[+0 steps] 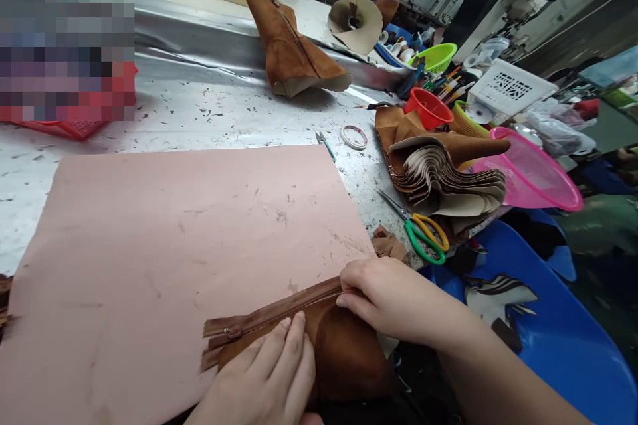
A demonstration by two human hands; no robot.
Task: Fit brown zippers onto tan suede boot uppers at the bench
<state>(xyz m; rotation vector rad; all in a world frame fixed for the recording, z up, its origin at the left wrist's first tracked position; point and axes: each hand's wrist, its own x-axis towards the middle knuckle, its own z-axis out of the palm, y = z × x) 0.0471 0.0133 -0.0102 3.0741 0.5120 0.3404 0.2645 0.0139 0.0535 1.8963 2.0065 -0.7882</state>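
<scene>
A brown zipper (279, 305) lies along the edge of a brown suede boot upper (349, 352) at the front of the pink mat (199, 226). Its slider and frayed tape ends point left. My left hand (269, 372) rests on the suede just below the zipper, fingers stretched out and lying flat. At the right end of the zipper, my right hand (373, 299) pinches the tape and the suede edge between thumb and curled fingers. The lower part of the upper hangs over the table's front edge, partly hidden by my hands.
Scissors (419, 229) with green and yellow handles lie right of the mat, beside stacked brown pieces (448, 172). A tape roll (353, 137) and small snips (325, 145) lie behind. Further back stands another boot upper (294, 46). A blue chair (563, 339) is at right.
</scene>
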